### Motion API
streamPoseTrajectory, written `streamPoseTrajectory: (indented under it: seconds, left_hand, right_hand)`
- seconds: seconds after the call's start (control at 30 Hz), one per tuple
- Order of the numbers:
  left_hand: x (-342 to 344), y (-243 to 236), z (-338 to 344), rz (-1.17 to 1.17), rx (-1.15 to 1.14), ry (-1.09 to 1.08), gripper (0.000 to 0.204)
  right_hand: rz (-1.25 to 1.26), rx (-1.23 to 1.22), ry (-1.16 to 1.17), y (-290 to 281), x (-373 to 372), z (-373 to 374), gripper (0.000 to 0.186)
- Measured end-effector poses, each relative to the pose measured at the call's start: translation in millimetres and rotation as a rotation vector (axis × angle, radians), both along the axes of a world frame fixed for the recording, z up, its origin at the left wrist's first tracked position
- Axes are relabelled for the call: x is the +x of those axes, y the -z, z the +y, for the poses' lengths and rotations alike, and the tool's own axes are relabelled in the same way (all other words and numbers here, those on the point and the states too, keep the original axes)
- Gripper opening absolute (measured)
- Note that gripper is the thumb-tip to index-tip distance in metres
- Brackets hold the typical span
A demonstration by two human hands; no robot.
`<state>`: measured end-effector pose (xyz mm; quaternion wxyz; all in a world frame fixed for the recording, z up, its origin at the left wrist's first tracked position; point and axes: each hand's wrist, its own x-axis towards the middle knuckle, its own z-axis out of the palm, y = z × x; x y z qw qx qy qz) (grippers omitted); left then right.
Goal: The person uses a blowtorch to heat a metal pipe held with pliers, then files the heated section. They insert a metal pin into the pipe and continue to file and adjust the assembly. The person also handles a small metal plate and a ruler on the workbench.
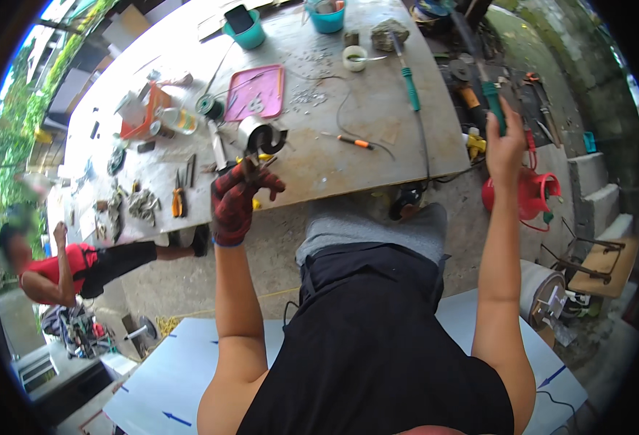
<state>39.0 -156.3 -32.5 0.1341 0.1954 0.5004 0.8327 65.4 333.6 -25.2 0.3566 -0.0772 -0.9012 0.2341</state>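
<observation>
My left hand (234, 210), in a red and black glove, is closed at the near edge of the table (312, 163). A curled, dark strip of metal (263, 136) stands up from its fingers. Something yellow shows by the fingers, but I cannot tell whether it is part of a tool. My bare right hand (506, 145) is wrapped round the green handle of a torch (492, 101), off the table's right side. The torch's metal tube points away from me. On the table between my hands lies an orange-handled soldering iron (356, 141) with a cord.
A pink tray (279, 98) holds small pieces. Near it sit a wire spool (209, 106) and an orange basket (156, 101). Teal tubs (248, 36) and a stone (390, 34) stand farther back. A red gas cylinder (526, 194) is at right; a person (51, 272) is at left.
</observation>
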Motion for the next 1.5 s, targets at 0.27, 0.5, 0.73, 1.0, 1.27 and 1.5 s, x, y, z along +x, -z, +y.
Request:
streamPoseTrajectory:
  seconds: [0.27,0.5,0.73,1.0,1.27,1.5]
  left_hand:
    - [-0.8,-0.3,5.6,-0.091,-0.068,-0.081,0.051]
    - [-3.7,-12.2,9.8,-0.037,-0.096,-0.124,0.048]
    - [-7.6,-28.1,23.3,0.019,-0.095,-0.106,0.043]
    - [-17.4,0.1,12.5,0.016,0.032,0.087,0.047]
    - [-26.1,-1.8,40.6,-0.027,0.275,0.206,0.042]
    - [-31.0,-29.0,70.4,0.133,0.125,0.238,0.047]
  right_hand:
    - [-0.084,-0.106,-0.030,126.1,-96.9,24.0,0.036]
    - [-0.069,-0.138,-0.092,189.5,-139.2,17.5,0.039]
    - [-0.353,-0.085,0.046,212.7,-142.7,18.7,0.048]
    - [-0.189,0.022,0.087,183.9,-140.0,29.3,0.059]
    - [0.008,-0.602,-0.485,-15.9,-72.7,-82.3,0.058]
    - [-0.116,-0.208,-0.867,-142.0,-24.0,-173.2,0.071]
